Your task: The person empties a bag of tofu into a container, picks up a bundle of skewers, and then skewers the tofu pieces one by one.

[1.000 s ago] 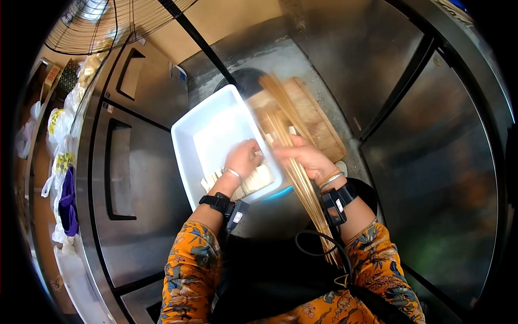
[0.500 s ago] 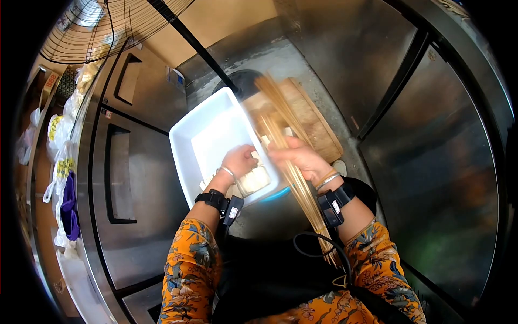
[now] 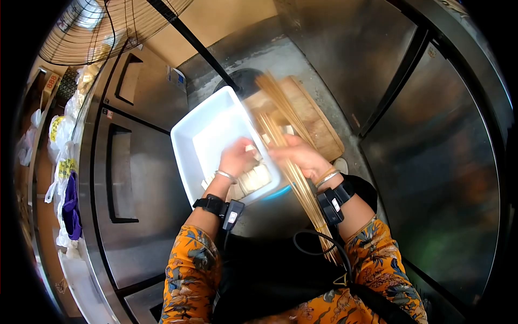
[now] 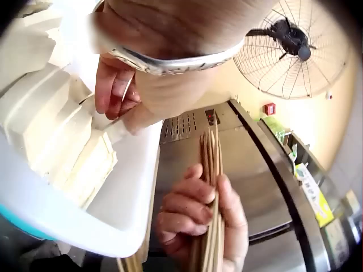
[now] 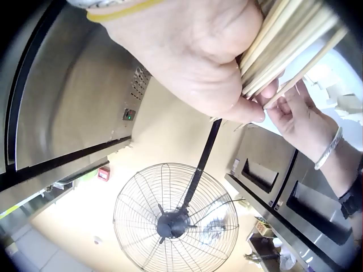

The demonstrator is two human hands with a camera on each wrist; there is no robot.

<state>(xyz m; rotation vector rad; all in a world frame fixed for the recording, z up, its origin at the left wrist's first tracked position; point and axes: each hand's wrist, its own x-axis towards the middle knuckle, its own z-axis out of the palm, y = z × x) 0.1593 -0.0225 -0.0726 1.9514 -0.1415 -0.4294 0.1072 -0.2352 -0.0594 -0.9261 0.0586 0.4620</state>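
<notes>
A bundle of thin wooden skewers (image 3: 305,189) slants across the right hand (image 3: 307,159), whose fingers and thumb grip it beside the white tub's rim. Over the tub (image 3: 181,146) is the left hand (image 3: 234,159), blurred, its fingers bent. In the right wrist view the left hand (image 5: 303,122) pinches near the end of a single skewer (image 5: 312,63) set apart from the bundle (image 5: 283,45). Pale blocks (image 4: 48,119) lie in rows in the tub, close to the left hand's fingers (image 4: 113,90); whether those fingers also touch a block is hard to tell.
Behind the right hand lies a wooden board (image 3: 318,121) with more skewers over it. Steel cabinets (image 3: 135,216) stand on both sides. A wire fan (image 3: 108,32) reaches in at the upper left, above shelves with plastic bags (image 3: 67,135).
The left hand has shifted slightly within the tub, and pale pieces by its fingers show more. The right hand keeps its grip on the bundle in nearly the same place.
</notes>
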